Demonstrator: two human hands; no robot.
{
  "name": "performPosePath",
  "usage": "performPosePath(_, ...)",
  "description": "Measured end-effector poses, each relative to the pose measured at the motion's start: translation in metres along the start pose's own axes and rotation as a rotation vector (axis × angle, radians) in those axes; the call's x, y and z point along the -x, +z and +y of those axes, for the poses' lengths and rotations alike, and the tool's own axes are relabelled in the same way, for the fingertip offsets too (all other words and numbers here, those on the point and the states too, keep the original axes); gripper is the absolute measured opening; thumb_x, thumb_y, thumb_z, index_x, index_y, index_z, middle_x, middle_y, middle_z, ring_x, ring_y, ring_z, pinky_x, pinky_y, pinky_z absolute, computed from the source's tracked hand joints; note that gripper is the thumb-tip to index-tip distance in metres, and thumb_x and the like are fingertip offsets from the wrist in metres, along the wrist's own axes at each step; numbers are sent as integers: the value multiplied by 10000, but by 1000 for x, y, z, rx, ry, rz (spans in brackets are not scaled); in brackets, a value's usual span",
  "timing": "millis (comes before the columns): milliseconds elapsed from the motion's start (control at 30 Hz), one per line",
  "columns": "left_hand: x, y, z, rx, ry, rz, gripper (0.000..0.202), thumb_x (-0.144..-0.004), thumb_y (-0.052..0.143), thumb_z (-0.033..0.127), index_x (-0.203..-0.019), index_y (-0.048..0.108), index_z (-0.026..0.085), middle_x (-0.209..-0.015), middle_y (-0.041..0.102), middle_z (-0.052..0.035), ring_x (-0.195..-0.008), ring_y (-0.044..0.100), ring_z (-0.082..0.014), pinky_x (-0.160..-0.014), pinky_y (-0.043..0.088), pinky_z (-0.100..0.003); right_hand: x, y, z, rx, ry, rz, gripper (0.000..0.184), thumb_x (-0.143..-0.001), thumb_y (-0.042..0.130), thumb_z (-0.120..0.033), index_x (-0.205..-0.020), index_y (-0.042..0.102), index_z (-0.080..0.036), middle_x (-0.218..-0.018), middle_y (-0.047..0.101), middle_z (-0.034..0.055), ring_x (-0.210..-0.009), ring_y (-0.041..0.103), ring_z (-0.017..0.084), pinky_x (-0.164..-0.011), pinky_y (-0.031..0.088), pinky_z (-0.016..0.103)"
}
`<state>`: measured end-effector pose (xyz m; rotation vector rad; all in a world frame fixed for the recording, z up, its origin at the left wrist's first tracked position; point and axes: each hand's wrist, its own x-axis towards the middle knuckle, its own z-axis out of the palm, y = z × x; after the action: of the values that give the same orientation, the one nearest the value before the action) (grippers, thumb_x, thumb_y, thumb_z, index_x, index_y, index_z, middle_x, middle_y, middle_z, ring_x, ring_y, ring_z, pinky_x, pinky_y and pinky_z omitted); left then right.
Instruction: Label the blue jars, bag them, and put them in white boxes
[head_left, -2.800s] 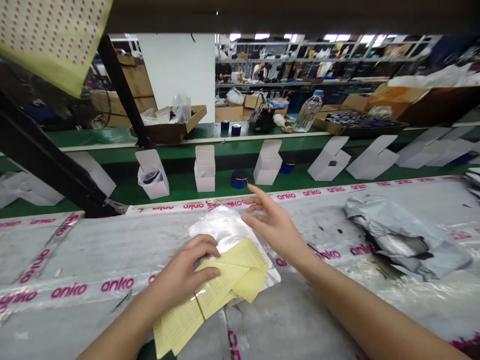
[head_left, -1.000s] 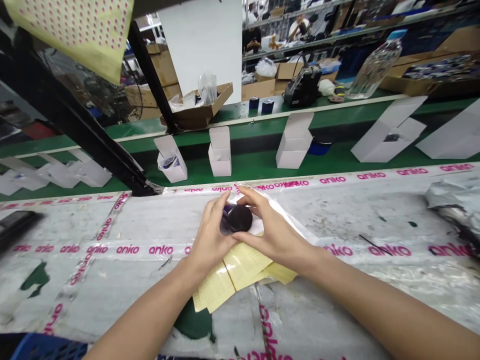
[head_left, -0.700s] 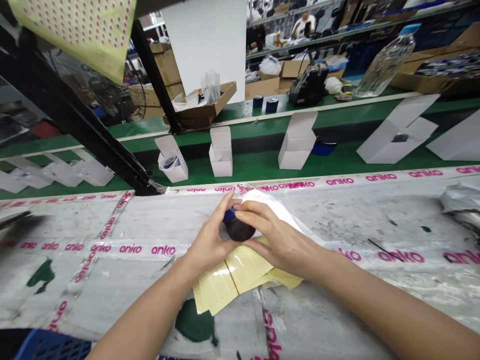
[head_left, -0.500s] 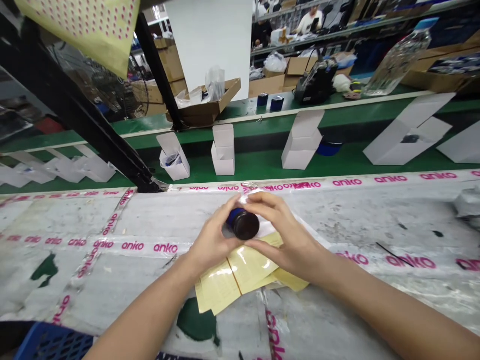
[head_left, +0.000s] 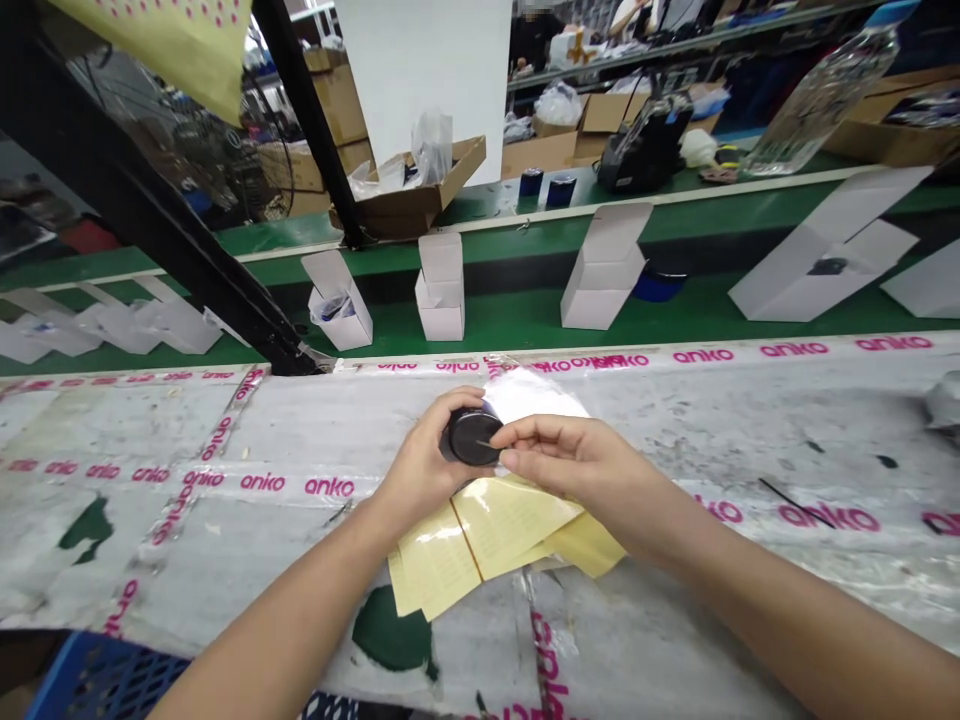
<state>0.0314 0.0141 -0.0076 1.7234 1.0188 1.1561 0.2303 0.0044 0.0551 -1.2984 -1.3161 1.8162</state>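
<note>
The left hand [head_left: 421,468] cups a dark round jar [head_left: 471,438], its fingers curled around the side in a firm grasp. The right hand [head_left: 574,462] reaches in from the other side, fingers stretched out with their tips resting on the jar's dark end, touching rather than clenching. Working the jar between both hands is what is in hand now.

Just below the jar lie folded yellow printed sheets [head_left: 499,530], and just beyond it a clear plastic sheet [head_left: 536,398], both on the grey surface [head_left: 247,565] with its pink-printed tape. Farther beyond the jar, white cartons [head_left: 441,285] stand on a green belt [head_left: 495,335] beside a blue-topped container [head_left: 658,284]. Past them are a cardboard tray [head_left: 409,200] and a plastic water bottle [head_left: 829,95].
</note>
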Motion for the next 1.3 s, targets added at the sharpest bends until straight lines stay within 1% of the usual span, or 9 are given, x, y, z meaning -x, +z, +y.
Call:
performPosePath(167, -1, 0, 5, -47, 7, -20, 536, -739, 874, 265, -1186, 578, 262, -1337, 603, -92, -1254, 579, -291, -1072, 445, -454, 3, 0, -3, -49, 64, -15, 396, -672, 822, -459, -952, 734, -192, -802, 695, 39, -692, 624, 177, -596, 481, 307)
performPosePath(333, 0, 0, 7, -58, 6, -22, 554, -733, 870, 221, -1200, 576, 264, -1328, 613, -77, -1259, 576, -283, -1086, 436, -445, 3, -1, 0, -56, 86, -37, 417, -700, 814, -482, -981, 741, -184, -763, 691, 30, -643, 601, 158, -574, 463, 297)
performPosePath(467, 0, 0, 7, -60, 5, -23, 576, -713, 879, 185, -1199, 580, 266, -1326, 614, -68, -1263, 576, -279, -1092, 432, -437, 2, -1, 2, -55, 79, -35, 426, -714, 805, -485, -1004, 747, -179, -751, 684, 26, -632, 590, 150, -565, 446, 288)
performPosePath(633, -1, 0, 7, -56, -3, -24, 573, -715, 881, 201, -1198, 579, 261, -1338, 607, -82, -1270, 573, -293, -1090, 436, -453, 1, -1, 1, -53, 84, -16, 422, -707, 804, -485, -994, 758, -179, -657, 612, -11, -568, 520, 123, -527, 400, 273)
performPosePath(900, 0, 1, 4, -56, -2, -20, 590, -714, 884, 223, -1208, 565, 273, -1339, 595, -81, -1276, 565, -295, -1089, 433, -465, 1, -1, 2, -25, 83, -4, 427, -701, 801, -490, -1009, 765, -196, -719, 647, 18, -631, 560, 157, -556, 425, 291)
performPosePath(1100, 0, 1, 5, -59, 1, -26, 577, -727, 876, 246, -1213, 565, 273, -1342, 592, -82, -1275, 564, -296, -1087, 434, -462, 1, -1, 2, -31, 76, 14, 421, -693, 807, -483, -997, 774, -194, -657, 592, -6, -594, 500, 132, -536, 386, 275)
performPosePath(1300, 1, 0, 5, -55, -11, -27, 584, -729, 874, 223, -1217, 558, 277, -1355, 582, -81, -1287, 551, -291, -1092, 424, -462, 3, 0, -1, 1, 73, 18, 427, -724, 780, -471, -1039, 768, -184, -765, 675, 45, -680, 593, 178, -587, 461, 309)
